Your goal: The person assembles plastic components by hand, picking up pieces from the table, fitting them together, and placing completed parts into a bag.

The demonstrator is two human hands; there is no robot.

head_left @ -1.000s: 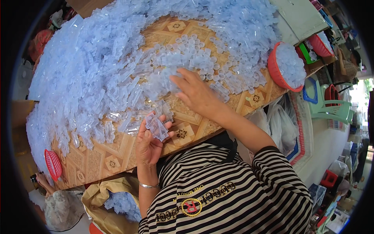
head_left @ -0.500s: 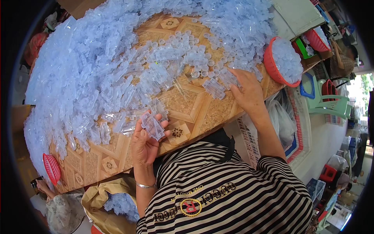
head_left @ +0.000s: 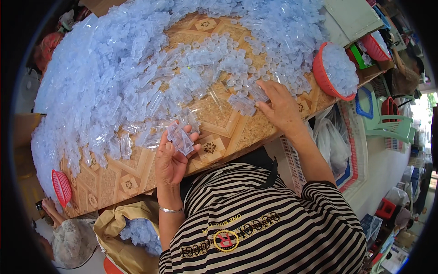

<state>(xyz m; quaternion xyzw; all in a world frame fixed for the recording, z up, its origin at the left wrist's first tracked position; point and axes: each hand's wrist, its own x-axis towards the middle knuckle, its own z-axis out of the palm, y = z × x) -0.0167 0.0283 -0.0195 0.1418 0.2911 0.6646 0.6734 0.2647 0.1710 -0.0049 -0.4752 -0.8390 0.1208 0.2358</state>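
While a green chair (head_left: 377, 124) stands beyond the flowered tabletop (head_left: 251, 128), the left hand (head_left: 170, 162) holds clear pieces (head_left: 182, 141), right hand's (head_left: 284, 110) grip unclear.

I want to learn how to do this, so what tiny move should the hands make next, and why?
Perhaps the right hand should close gently on the loose clear pieces by its fingertips. Its thumb and fingers are right at them on the table, while the left hand holds other clear plastic pieces.
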